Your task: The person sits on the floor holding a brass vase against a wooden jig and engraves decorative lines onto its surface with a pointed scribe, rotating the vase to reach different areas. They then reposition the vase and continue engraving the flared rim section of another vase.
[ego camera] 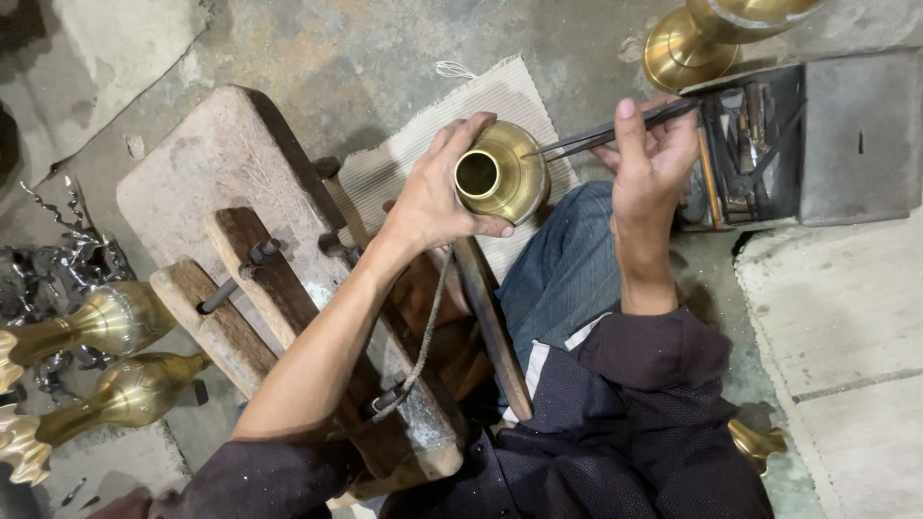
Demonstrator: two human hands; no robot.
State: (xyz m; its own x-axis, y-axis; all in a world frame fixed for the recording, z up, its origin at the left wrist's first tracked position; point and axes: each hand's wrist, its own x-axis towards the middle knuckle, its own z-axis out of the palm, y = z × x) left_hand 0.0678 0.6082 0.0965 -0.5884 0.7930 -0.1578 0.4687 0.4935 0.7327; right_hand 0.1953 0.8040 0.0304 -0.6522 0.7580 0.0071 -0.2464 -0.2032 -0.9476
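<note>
My left hand (437,197) grips a small round brass vase (500,175), its open mouth turned toward me, above a ribbed beige cloth (500,96). My right hand (654,159) holds a thin dark metal tool (615,130) that looks like two slim rods, its tip touching the vase's right side. Both hands hover over my knee in blue trousers (562,274).
A worn wooden block with clamp boards and a bolt (240,279) lies at left. Two brass vases (115,365) lie at lower left beside scrap metal. A grey metal toolbox (769,144) with tools sits at right, brass pieces (702,38) behind it.
</note>
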